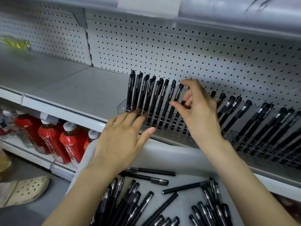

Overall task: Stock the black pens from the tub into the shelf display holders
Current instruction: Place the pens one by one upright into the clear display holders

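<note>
Black pens (130,201): a loose heap lies in the tub at the bottom of the view. Others stand in rows in two clear holders on the shelf above it.
Shelf (65,82): grey metal, running across the view. Both holders sit near its front edge, right of the middle.
Pegboard (162,46): white perforated back panel behind the shelf.
Tub (171,152): pale plastic, its far rim just under the shelf's front edge, below both forearms.
Right holder (234,136): clear, filled with tilted pens, partly blurred.
Left holder (121,106): clear. Pens with white print on their barrels stand in it, and their lower ends show through its front.
Red bottles (52,139): white-capped, standing on the lower shelf to the left.
Shoe (24,190): cream, perforated, on the floor at lower left.
Left hand (120,137): flat and relaxed, fingers straight, fingertips touching the front of the left holder at the foot of the pens. It grasps nothing.
Right hand (198,111): raised over the right end of the left holder, fingers curled, pinching the cap end of one pen.
Held pen (178,95): nearly upright, at the right end of the standing row. Whether its tip sits in a hole cannot be told.
</note>
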Tool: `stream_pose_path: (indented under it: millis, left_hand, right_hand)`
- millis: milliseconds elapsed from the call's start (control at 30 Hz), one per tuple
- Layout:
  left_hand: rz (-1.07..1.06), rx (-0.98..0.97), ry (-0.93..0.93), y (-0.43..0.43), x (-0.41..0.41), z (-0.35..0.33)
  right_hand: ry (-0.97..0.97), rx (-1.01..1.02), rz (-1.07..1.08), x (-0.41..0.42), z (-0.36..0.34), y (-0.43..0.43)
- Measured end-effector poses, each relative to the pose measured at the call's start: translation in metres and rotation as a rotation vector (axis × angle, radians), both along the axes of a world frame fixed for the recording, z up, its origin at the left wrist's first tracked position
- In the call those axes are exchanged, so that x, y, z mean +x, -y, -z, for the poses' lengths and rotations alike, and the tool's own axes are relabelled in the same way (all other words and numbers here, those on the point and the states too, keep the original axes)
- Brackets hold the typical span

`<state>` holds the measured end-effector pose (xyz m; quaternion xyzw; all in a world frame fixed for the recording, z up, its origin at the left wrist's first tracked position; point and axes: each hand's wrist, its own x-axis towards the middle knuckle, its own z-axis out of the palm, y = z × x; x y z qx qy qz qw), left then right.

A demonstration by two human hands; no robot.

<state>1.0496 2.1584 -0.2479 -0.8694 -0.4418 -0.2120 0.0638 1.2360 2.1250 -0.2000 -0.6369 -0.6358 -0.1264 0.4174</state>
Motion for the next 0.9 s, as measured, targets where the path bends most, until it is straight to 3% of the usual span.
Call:
stream_pose_path:
  millis: [267,400,500,600,700,900]
  left_hand:
    - [-0.003,-0.002,0.011,-0.001,-0.001,0.002]
    - [-0.006,-0.022,0.033,0.003,-0.001,-0.003]
    - [-0.018,-0.017,0.07,0.004,-0.006,0.0]
    - [-0.052,-0.018,0.109,0.004,-0.014,0.003]
    - [-0.042,-0.019,0.032,0.008,-0.014,0.0]
    - [-0.042,-0.015,-0.056,0.015,-0.014,-0.006]
  right_hand:
    - [-0.057,-0.072,-0.01,-0.002,-0.004,0.005]
    - [-0.289,-0.151,-0.062,-0.007,-0.032,0.027]
    - [-0.41,-0.309,-0.256,-0.006,-0.037,0.058]
    - [-0.302,-0.542,-0.325,-0.008,-0.009,0.085]
    - [-0.213,-0.557,-0.21,-0.005,0.026,0.095]
    - [0.103,-0.872,-0.213,0.004,0.065,0.101]
